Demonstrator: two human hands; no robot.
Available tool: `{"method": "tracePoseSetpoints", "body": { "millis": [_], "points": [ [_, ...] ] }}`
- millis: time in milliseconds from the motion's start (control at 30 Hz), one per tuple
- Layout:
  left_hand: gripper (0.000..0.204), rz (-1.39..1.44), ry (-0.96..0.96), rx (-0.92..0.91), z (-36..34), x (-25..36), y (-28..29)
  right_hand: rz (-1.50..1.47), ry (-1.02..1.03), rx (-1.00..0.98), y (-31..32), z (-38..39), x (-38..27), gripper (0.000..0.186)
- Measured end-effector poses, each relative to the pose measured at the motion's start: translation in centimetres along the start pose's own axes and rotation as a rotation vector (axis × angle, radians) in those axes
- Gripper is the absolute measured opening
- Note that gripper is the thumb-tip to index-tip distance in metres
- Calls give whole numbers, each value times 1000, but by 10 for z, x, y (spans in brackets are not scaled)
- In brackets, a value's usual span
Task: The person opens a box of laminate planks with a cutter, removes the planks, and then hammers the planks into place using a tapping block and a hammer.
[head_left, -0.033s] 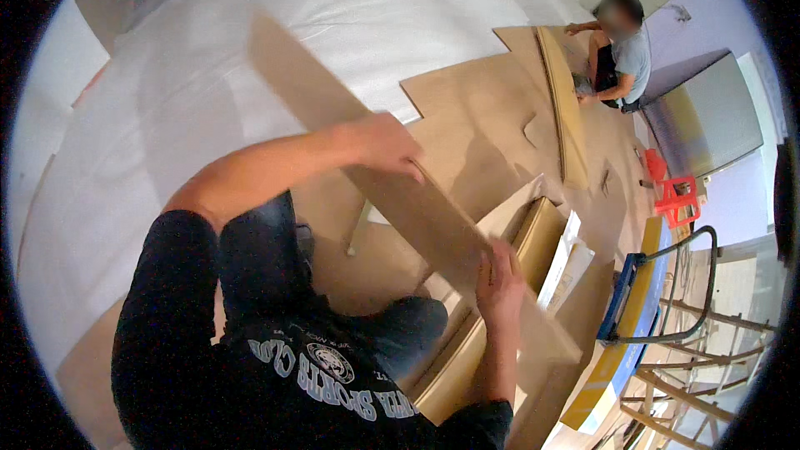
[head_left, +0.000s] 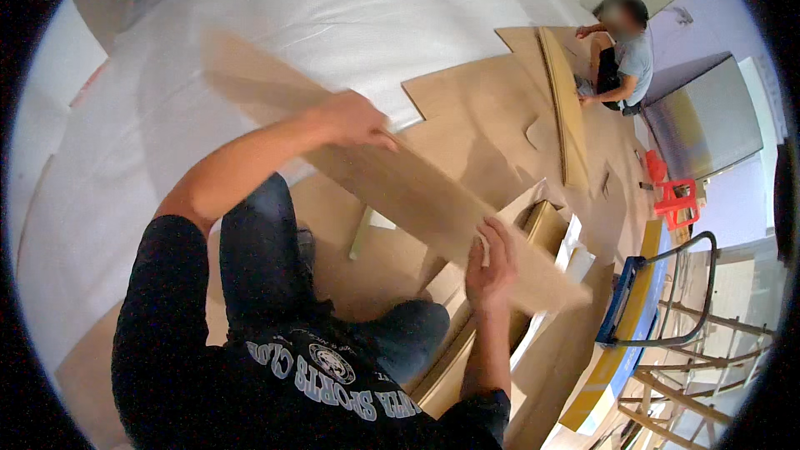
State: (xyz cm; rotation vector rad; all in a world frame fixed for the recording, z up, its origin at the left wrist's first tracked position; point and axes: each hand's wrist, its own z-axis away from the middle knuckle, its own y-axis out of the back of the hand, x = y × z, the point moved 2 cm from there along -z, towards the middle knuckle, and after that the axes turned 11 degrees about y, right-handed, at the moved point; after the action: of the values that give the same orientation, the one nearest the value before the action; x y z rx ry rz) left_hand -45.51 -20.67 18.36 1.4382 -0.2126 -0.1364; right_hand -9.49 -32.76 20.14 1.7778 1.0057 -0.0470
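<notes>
A long light-brown floor plank [head_left: 408, 192] slants across the space before me, held up above the floor, its far-left end blurred by motion. My left hand [head_left: 357, 121] grips its upper edge left of the middle, fingers closed over it. Nearer the right end, my right hand [head_left: 492, 265] holds the plank, its fingers lying on the face. Below that end is an opened carton [head_left: 442, 354] on the floor, partly covered by the plank and my arm. Beyond the plank, laid floor planks [head_left: 467, 108] form a stepped edge against white underlay sheet [head_left: 333, 25].
A co-worker [head_left: 627, 67] sits low at the far right beside a long cardboard carton [head_left: 562, 108]. On the right are a red stool [head_left: 679, 204], a blue hand truck [head_left: 618, 304] and a wooden ladder-like frame [head_left: 692, 358]. A thin pale strip [head_left: 359, 235] lies below the plank.
The plank's left end has swung left and slightly down, so it slants less steeply. Both my hands have moved with it, the left one farther to the left. The co-worker's hand has shifted slightly.
</notes>
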Motion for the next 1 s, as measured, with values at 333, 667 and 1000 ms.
{"method": "tracePoseSetpoints", "body": {
  "millis": [333, 667, 1000],
  "points": [
    [66, 316, 730, -88, 117, -310, -222, -150, -264, -614, -230, 60, 19, 32],
    [65, 470, 905, -69, 174, -357, -433, 224, -745, -946, -423, 28, 111, 93],
    [63, 446, 1036, -196, 168, -396, -448, 285, -655, -716, -505, 17, 131, 109]
  ]
}}
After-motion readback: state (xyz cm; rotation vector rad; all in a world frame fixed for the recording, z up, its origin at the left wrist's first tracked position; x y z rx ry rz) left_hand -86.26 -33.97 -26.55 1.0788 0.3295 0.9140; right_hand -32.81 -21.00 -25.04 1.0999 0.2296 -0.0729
